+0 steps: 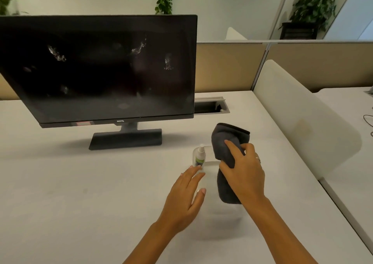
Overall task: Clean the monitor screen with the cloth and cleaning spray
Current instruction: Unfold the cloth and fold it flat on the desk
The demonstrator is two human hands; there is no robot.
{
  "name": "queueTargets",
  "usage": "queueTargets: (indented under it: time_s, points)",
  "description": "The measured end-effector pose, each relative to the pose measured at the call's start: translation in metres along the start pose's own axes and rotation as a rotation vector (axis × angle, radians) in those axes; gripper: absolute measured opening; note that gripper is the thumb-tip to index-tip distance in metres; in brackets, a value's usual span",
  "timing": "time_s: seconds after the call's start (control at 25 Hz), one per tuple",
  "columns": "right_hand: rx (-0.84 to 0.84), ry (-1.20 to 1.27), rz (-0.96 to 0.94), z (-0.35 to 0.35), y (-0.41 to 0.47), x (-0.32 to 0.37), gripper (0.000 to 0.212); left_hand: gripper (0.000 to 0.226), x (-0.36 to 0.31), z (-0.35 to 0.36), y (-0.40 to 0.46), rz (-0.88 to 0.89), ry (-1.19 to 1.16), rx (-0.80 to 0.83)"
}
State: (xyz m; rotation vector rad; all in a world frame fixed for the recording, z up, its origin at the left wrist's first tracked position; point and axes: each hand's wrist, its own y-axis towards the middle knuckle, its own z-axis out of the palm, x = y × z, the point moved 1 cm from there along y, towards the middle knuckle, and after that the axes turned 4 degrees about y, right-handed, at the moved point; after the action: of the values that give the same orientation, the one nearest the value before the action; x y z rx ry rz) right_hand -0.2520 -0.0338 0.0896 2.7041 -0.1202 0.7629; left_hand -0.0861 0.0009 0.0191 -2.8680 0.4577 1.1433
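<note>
Here, line by line:
Right hand [243, 170]: its fingers are curled round a dark grey cloth [228, 142], pinching it near the middle. The cloth's top end stands up and its bottom end hangs down toward the desk [80, 203].
Left hand [185, 197]: flat and spread wide, palm down, holding nothing. Its fingertips [196, 168] are right at the bottom of the spray bottle [200, 156]; touching or not, I cannot tell.
Spray bottle: small, white top, green label, standing up in a clear holder toward the right side of the desk, just left of the cloth.
Monitor [101, 68]: black and switched off, with wet white splashes on the glass. It stands on its foot near the back edge of the desk, to the left.
Desk: white, with an open slot [211, 105] at the back edge.
Room: tan divider walls [228, 66] behind the desk, green plants [165, 1] above them.
</note>
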Motion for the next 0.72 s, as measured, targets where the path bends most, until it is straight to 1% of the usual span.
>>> queueTargets:
  time_s: [0.08,0.12,0.2,0.24,0.32,0.4,0.44,0.48,0.56,0.64,0.72]
  points:
    - [-0.045,0.086,-0.088,-0.012,0.002,0.017,0.058,0.033,-0.013,-0.021,0.009,-0.081,-0.296,-0.067]
    - [-0.063,0.12,-0.123,-0.015,0.002,0.027,0.059,0.034,-0.02,-0.033,0.016,-0.131,-0.452,-0.07]
    - [-0.061,0.169,-0.176,-0.015,0.0,0.049,0.06,0.044,-0.031,-0.053,0.03,-0.191,-0.699,-0.013]
    - [-0.05,0.18,-0.212,-0.013,-0.002,0.06,0.059,0.047,-0.035,-0.063,0.034,-0.208,-0.781,-0.003]
    - [-0.012,0.176,-0.302,-0.006,-0.006,0.079,0.059,0.043,-0.037,-0.08,0.034,-0.228,-0.842,-0.094]
    - [0.096,0.214,-0.357,0.0,-0.007,0.092,0.063,0.039,-0.03,-0.096,0.029,-0.281,-0.862,-0.248]
    - [0.163,0.275,-0.361,0.003,-0.007,0.098,0.066,0.038,-0.022,-0.104,0.025,-0.315,-0.889,-0.303]
    - [0.215,0.35,-0.344,0.006,-0.007,0.103,0.067,0.039,-0.014,-0.112,0.021,-0.347,-0.93,-0.338]
    - [0.262,0.451,-0.244,0.014,-0.007,0.111,0.067,0.042,0.005,-0.129,0.011,-0.394,-1.009,-0.39]
    - [0.303,0.443,-0.102,0.026,-0.008,0.121,0.064,0.041,0.022,-0.145,0.001,-0.4,-1.077,-0.423]
    - [0.363,0.376,-0.031,0.04,-0.013,0.136,0.055,0.044,0.039,-0.157,-0.01,-0.412,-1.089,-0.427]
